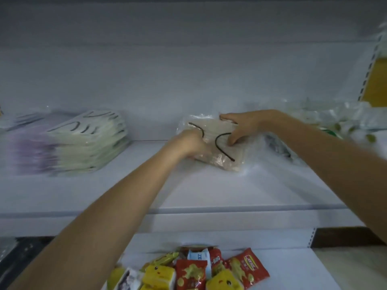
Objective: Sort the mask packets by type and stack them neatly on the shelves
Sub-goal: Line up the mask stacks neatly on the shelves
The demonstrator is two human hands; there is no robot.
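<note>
A small stack of clear packets with beige masks and black ear loops (pixel 217 149) lies in the middle of the white shelf (pixel 188 189). My left hand (pixel 188 145) grips the stack's left edge. My right hand (pixel 240 126) holds its far right corner, thumb on top and fingers spread along the back edge. At the left stands a taller stack of pale green mask packets (pixel 88 143), with purple ones (pixel 27 151) beside it. A loose heap of clear packets (pixel 326 120) lies at the right. The picture is blurred.
On the lower shelf near the bottom edge lies a pile of snack and tissue packs (pixel 194 271), red and yellow. A slotted shelf upright (pixel 368 65) runs up the right side. The shelf's front lip (pixel 209 210) crosses the frame under my arms.
</note>
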